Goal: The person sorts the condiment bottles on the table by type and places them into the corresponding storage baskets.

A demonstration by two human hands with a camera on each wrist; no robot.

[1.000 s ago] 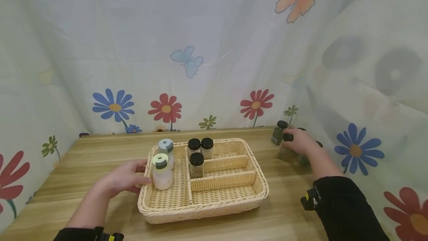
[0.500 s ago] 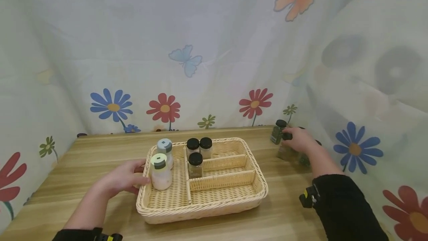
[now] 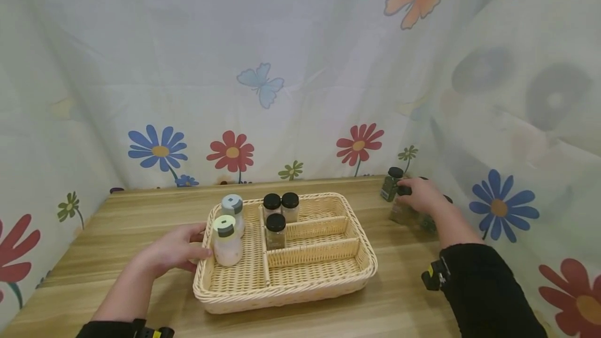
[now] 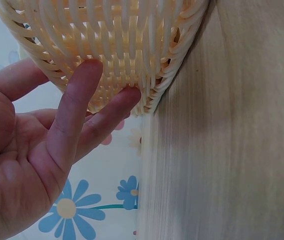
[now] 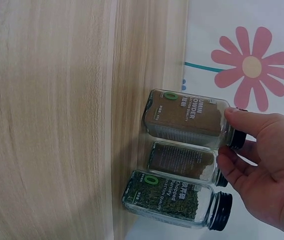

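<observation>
At the left end of a wicker basket, my left hand grips the rim, thumb over the top edge and fingertips against the woven outer wall. Over on the right of the table, my right hand pinches a glass jar of cumin powder near its black cap. That jar's base is close over the tabletop. A second jar of brown powder and a chopped parsley jar stand beside it. Another jar with green contents stands just behind the held one.
The basket's left compartment holds a yellow-topped bottle and a grey-blue-topped bottle. Three black-capped jars, the front one brown, stand in the divided right part. Printed curtains enclose the table at the back and sides.
</observation>
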